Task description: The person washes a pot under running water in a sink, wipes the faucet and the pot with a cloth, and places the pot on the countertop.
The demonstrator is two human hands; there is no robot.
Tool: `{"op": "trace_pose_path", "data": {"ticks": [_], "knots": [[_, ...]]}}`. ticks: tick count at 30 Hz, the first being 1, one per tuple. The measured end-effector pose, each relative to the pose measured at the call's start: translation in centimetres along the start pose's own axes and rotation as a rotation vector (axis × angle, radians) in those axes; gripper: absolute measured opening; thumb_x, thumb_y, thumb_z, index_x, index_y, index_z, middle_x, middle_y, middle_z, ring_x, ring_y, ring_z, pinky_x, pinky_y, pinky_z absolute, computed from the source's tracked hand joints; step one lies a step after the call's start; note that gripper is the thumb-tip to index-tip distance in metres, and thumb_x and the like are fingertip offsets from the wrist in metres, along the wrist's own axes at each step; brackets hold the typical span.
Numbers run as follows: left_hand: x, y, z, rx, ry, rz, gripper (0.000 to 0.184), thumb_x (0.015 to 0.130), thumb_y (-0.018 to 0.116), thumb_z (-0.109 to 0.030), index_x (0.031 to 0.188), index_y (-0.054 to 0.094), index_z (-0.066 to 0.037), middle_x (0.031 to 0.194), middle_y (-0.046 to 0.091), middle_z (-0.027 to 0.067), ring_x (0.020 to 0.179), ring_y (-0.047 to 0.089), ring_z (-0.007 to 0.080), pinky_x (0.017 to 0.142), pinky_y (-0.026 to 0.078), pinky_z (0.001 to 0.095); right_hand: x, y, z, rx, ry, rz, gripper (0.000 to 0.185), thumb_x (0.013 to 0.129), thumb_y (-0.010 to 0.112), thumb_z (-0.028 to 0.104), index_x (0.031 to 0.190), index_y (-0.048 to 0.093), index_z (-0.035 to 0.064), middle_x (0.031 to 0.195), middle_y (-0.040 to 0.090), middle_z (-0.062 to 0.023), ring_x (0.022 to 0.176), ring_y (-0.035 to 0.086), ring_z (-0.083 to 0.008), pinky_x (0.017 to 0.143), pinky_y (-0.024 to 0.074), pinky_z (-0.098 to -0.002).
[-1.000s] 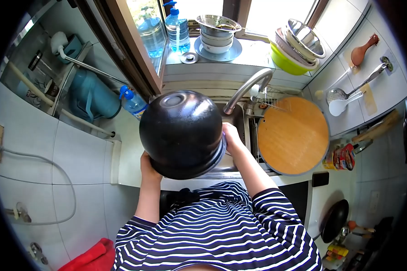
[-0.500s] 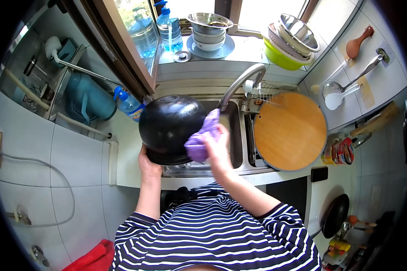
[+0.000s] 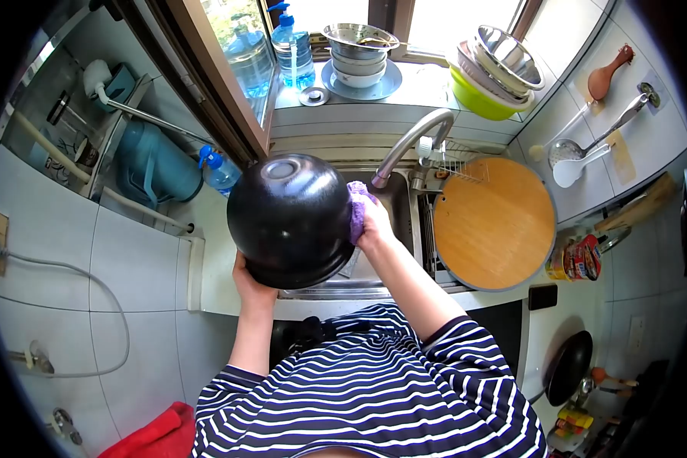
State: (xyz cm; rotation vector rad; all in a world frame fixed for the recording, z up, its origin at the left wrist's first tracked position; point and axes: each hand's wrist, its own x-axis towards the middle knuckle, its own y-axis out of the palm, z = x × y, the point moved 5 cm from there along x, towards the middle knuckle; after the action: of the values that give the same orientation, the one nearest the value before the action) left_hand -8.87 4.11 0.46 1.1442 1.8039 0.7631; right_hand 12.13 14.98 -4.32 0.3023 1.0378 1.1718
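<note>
A deep, rounded black pot (image 3: 286,221) is tilted over the left part of the sink (image 3: 401,206), its base turned upward and away from me. My left hand (image 3: 253,284) grips its rim at the lower left, with the fingers partly hidden behind the pot. On the right side, my right hand (image 3: 374,223) presses a crumpled purple cloth (image 3: 357,210) against the pot's outer wall. The curved faucet (image 3: 412,145) stands just beyond my right hand.
A round wooden cutting board (image 3: 496,225) lies right of the sink. Behind, the sill holds stacked bowls (image 3: 359,65), a green basin (image 3: 485,103) and a blue pump bottle (image 3: 294,53). Another pump bottle (image 3: 220,172) stands left of the pot. A frying pan (image 3: 571,368) rests at lower right.
The pot has tipped so its base now shows. My right hand and the purple cloth have moved from in front of the pot to its right side.
</note>
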Motion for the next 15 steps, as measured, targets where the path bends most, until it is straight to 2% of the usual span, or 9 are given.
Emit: {"op": "trace_pose_path", "data": {"ticks": [2, 3, 6, 7, 9, 12, 15], "knots": [[-0.3, -0.8, -0.2, 0.027, -0.013, 0.011, 0.035, 0.094, 0.037, -0.021, 0.119, 0.052, -0.002, 0.121, 0.055, 0.0116, 0.112, 0.052, 0.0255, 0.099, 0.041, 0.0397, -1.4, 1.6, 1.3, 0.059, 0.120, 0.070, 0.011, 0.083, 0.055, 0.002, 0.092, 0.060, 0.0017, 0.079, 0.064, -0.0081, 0.068, 0.064, -0.0198, 0.063, 0.0551, -0.0328], [-0.3, -1.1, -0.3, 0.041, -0.023, 0.017, 0.035, 0.094, 0.037, -0.020, 0.119, 0.052, 0.000, 0.121, 0.055, 0.0128, 0.111, 0.053, 0.0254, 0.098, 0.042, 0.0391, 0.7, 0.5, 0.2, 0.095, 0.251, 0.114, 0.008, 0.084, 0.055, 0.003, 0.089, 0.060, 0.0022, 0.079, 0.064, -0.0084, 0.068, 0.064, -0.0194, 0.065, 0.0556, -0.0338], [-0.8, -0.7, -0.6, 0.160, -0.117, 0.099, 0.036, 0.094, 0.038, -0.020, 0.120, 0.051, 0.001, 0.119, 0.057, 0.0125, 0.109, 0.054, 0.0251, 0.096, 0.043, 0.0384, 0.7, 1.1, 0.8, 0.131, 0.487, 0.267, 0.006, 0.086, 0.053, 0.005, 0.087, 0.057, 0.0014, 0.080, 0.065, -0.0109, 0.070, 0.065, -0.0186, 0.066, 0.0568, -0.0338], [-0.7, -0.5, -1.0, 0.203, -0.147, 0.119, 0.037, 0.095, 0.037, -0.023, 0.120, 0.052, 0.000, 0.120, 0.056, 0.0123, 0.110, 0.054, 0.0252, 0.096, 0.043, 0.0383, 0.5, 1.3, 1.0, 0.223, 0.574, 0.386, 0.010, 0.085, 0.053, 0.006, 0.091, 0.056, -0.0006, 0.083, 0.066, -0.0124, 0.071, 0.066, -0.0196, 0.066, 0.0571, -0.0327], [-0.1, 0.1, -1.8, 0.288, -0.207, 0.159, 0.039, 0.097, 0.036, -0.028, 0.120, 0.052, -0.001, 0.120, 0.056, 0.0118, 0.112, 0.052, 0.0252, 0.096, 0.042, 0.0382, 0.7, 0.0, 1.4, -0.101, 0.521, 0.364, 0.017, 0.083, 0.054, 0.006, 0.099, 0.055, -0.0012, 0.085, 0.065, -0.0129, 0.072, 0.065, -0.0196, 0.065, 0.0572, -0.0322], [0.4, 1.3, -3.0, 0.337, -0.262, 0.124, 0.040, 0.097, 0.040, -0.032, 0.115, 0.055, 0.001, 0.111, 0.061, 0.0129, 0.102, 0.059, 0.0233, 0.088, 0.047, 0.0354, -1.1, 0.3, 2.8, -0.308, 0.491, 0.321, 0.026, 0.083, 0.055, 0.006, 0.108, 0.054, -0.0013, 0.089, 0.064, -0.0135, 0.073, 0.066, -0.0180, 0.063, 0.0577, -0.0314], [1.2, 1.5, -4.8, 0.656, -0.193, 0.192, 0.039, 0.095, 0.046, -0.032, 0.110, 0.059, 0.001, 0.100, 0.065, 0.0128, 0.088, 0.064, 0.0206, 0.080, 0.051, 0.0319, -1.4, 0.2, 3.1, -0.490, 0.347, 0.342, 0.030, 0.078, 0.053, 0.002, 0.108, 0.052, -0.0013, 0.091, 0.062, -0.0153, 0.076, 0.065, -0.0204, 0.066, 0.0573, -0.0321]]}}
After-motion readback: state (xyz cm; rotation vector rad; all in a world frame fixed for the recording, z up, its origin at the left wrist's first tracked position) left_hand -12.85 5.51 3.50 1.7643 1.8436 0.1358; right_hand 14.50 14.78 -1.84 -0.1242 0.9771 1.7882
